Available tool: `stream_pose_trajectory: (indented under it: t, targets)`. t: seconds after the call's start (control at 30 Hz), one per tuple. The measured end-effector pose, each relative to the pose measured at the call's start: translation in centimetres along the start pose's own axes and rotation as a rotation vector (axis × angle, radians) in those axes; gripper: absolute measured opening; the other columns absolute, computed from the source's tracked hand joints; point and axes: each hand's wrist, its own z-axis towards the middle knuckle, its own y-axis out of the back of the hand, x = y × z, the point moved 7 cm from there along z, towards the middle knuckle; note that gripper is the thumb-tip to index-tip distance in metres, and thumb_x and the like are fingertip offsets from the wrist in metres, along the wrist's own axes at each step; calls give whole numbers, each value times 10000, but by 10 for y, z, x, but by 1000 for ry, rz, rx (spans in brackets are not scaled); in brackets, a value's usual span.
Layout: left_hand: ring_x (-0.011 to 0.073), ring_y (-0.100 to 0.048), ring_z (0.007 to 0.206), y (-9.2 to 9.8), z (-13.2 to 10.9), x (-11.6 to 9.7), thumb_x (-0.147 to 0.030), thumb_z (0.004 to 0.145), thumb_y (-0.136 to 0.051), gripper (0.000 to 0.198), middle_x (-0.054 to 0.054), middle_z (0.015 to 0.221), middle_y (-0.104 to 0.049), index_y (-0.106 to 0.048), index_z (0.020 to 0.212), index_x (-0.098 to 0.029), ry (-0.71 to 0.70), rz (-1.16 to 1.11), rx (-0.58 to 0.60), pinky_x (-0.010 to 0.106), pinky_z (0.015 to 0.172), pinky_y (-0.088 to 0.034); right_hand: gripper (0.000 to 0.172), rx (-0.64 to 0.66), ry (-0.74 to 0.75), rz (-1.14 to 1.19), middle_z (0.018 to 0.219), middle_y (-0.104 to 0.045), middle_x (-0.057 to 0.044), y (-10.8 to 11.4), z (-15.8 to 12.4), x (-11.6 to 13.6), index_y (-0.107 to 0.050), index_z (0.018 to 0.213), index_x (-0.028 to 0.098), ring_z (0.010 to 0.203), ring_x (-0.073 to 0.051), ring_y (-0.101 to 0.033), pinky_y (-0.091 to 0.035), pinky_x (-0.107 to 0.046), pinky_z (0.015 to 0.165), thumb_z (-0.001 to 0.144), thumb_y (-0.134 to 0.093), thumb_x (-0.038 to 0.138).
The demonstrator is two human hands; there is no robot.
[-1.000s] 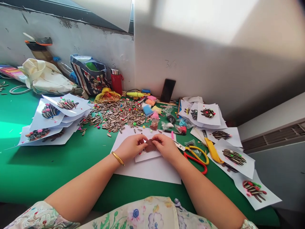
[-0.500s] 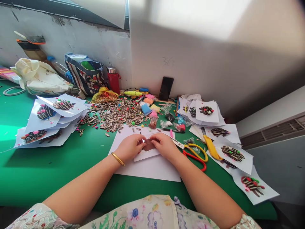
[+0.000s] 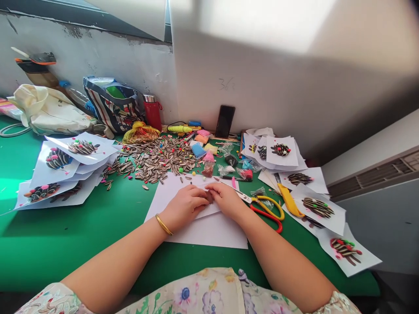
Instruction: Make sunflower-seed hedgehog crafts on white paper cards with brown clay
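Both hands meet over a small white card (image 3: 203, 214) that lies on a larger white sheet (image 3: 209, 235). My left hand (image 3: 186, 206), with a gold bangle at the wrist, bends its fingers over a brown clay piece (image 3: 210, 198) on the card. From the right, my right hand (image 3: 226, 199) has its fingertips pressed together on the same brown piece. Most of the clay is hidden beneath the fingers. Scissors (image 3: 263, 206) with yellow and red handles lie just right of my right hand.
Sunflower seeds (image 3: 157, 157) are heaped beyond the sheet, beside colored clay packets (image 3: 198, 149). Cards with seed-covered shapes lie at left (image 3: 83, 148) and right (image 3: 319, 208). A yellow cutter (image 3: 290, 201), upright phone (image 3: 225, 122) and red bottle (image 3: 152, 114) stand or lie around.
My left hand has moved right and now covers more of the brown clay. My right hand stays near the same spot. The view has shifted slightly.
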Motion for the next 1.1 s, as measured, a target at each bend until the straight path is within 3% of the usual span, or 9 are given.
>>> stream_pose_trajectory:
  t: [0.27, 0.47, 0.87, 1.1]
  targets:
    - [214, -580, 993, -4, -3, -4, -196, 969, -493, 272, 56, 1148, -711, -748, 1054, -245, -50, 171, 40, 384, 907, -463, 348, 100, 14, 76, 1206, -672, -61, 8, -3, -5, -670, 1196, 229, 1093, -190, -623, -486, -359, 983, 891, -534, 131]
    - [187, -572, 959, -6, -4, -3, -179, 970, -506, 255, 40, 1157, -701, -734, 1066, -237, -64, 209, 55, 360, 884, -476, 504, 211, 76, -32, 1152, -610, -63, 13, -8, -1, -599, 1299, 235, 976, -180, -615, -508, -341, 895, 813, -698, 148]
    - [196, -597, 1004, -6, -2, -9, -176, 973, -497, 249, 42, 1211, -690, -739, 1013, -216, -123, 273, 55, 386, 942, -473, 407, 145, 80, -205, 1056, -632, -62, 7, 0, -5, -633, 1247, 221, 962, -193, -619, -484, -315, 848, 846, -699, 190]
    - [194, -599, 1004, -4, -1, -10, -180, 980, -482, 255, 43, 1203, -690, -699, 1110, -215, -100, 229, 79, 364, 911, -491, 344, 131, 76, -184, 1197, -639, -103, 17, -6, 0, -610, 1289, 187, 1130, -215, -591, -460, -367, 991, 959, -515, 207]
